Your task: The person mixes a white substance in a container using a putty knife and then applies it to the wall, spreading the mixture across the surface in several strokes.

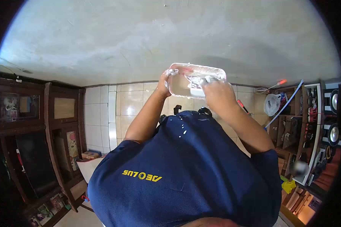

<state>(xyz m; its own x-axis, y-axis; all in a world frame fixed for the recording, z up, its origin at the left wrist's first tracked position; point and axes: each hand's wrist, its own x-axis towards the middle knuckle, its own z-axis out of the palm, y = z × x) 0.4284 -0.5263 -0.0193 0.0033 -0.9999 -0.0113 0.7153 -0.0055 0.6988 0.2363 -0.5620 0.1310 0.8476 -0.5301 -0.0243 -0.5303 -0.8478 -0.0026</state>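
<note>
The tub [199, 66] is a shallow, rounded rectangular container, located in front of the wearer's torso, above the tiled floor [130, 100] and near the foot of the wall [170, 36]. White paste [196, 80] coats parts of its interior and rim.

Left hand [164, 84]: the grip is closed on the left end of the tub, with the thumb over the rim. White paste covers the thumb and marks other parts of the hand.

Right hand [220, 94]: positioned over the right end of the tub, with the fingers curled inward at the paste. The hand is blurred and hides what lies beneath it; how far the grip is open, and whether it has hold of a tool, cannot be told.

Garment: the wearer has on a dark blue shirt [216, 166] with yellow lettering [142, 175] reading AEOLUS. White drops [184, 132] mark the front of the shirt.

Surroundings: the wall shows paler, uneven patches. A dark wooden cabinet [47, 151] stands on the left side. On the right side, a white plastic bag [272, 104] is beside a wooden shelf unit [282, 132], and a blue strip [290, 99] runs at an angle across the front of the unit.
</note>
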